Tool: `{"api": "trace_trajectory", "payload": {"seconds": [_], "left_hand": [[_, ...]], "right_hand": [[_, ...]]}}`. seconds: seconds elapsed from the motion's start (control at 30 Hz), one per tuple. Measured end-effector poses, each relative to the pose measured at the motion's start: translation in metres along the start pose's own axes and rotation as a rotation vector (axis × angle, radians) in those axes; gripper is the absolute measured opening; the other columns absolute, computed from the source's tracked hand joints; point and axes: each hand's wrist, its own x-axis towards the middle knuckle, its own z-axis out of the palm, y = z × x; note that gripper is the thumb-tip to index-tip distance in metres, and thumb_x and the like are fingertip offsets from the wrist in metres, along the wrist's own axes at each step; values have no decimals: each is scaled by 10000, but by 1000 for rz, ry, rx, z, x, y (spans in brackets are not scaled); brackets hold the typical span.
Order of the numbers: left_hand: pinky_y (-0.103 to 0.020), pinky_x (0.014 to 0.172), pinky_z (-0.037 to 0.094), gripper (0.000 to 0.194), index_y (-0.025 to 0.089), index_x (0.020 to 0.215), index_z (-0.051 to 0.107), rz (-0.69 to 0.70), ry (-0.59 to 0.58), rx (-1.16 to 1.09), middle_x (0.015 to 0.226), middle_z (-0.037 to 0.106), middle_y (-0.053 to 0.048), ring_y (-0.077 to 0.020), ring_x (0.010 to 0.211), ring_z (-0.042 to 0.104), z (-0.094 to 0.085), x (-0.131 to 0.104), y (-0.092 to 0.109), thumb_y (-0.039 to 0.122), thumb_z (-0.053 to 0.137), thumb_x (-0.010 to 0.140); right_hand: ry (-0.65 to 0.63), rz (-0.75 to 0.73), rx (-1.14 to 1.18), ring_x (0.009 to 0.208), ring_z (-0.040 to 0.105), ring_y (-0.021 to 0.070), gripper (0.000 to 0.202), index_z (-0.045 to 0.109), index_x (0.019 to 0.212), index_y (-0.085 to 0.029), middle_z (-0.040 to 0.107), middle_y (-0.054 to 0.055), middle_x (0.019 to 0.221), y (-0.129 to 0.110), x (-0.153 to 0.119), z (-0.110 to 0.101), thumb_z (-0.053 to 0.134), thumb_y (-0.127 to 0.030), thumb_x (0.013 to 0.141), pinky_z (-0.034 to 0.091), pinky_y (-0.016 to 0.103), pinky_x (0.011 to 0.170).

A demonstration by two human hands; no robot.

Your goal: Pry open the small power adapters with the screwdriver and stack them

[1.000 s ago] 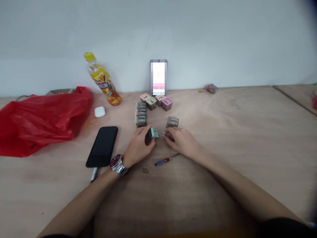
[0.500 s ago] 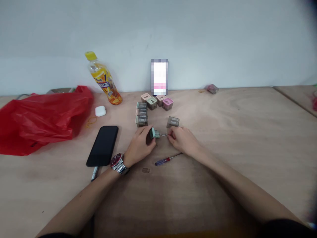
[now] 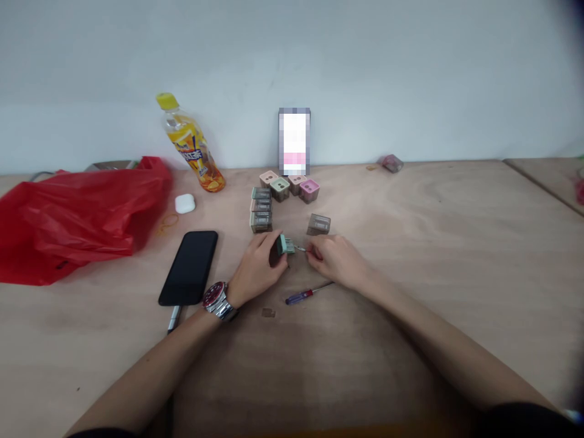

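Between the thumb and fingers of my left hand [image 3: 259,264] is a small mint-green sharpener piece [image 3: 286,245], its inner part facing right. My right hand [image 3: 336,260] pinches a thin, light-coloured strip [image 3: 300,248] that reaches to the green piece; what the strip is cannot be made out. Just beyond my right hand lies a smoky clear box [image 3: 319,224]. Three sharpeners [image 3: 261,221] stand in a column beyond my left hand. A screwdriver [image 3: 300,297] with a purple and red handle lies between my forearms.
A lit phone [image 3: 294,141] leans on the wall behind several sharpeners [image 3: 309,190]. To the left are a dark phone [image 3: 188,267] with a cable, a white case [image 3: 185,204], a bottle [image 3: 195,149] and a red bag [image 3: 82,219]. Another sharpener [image 3: 392,163] lies back right.
My right hand has shifted very slightly left, toward the green piece. My left hand keeps its hold and has hardly moved.
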Motion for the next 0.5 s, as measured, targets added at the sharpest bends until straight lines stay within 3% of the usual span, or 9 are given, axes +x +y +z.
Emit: {"api": "trace_trajectory", "payload": {"seconds": [0.27,0.5], "left_hand": [[-437,994,478,474,145,1301,476,-7,-8,-5,1200,601,-135,-264,1126,570,-1,0,0,189,582,842],[-420,996,477,476,145,1301,476,-16,-15,7,1206,600,-129,-257,1127,573,-1,0,1,188,583,839]], "right_hand": [[-8,66,34,572,521,141,145,575,778,-193,624,9,684,1,0,0,592,-326,833,245,267,505],[-49,72,90,557,500,124,91,617,794,-186,605,5,653,-4,1,-1,556,-231,844,258,252,512]]}}
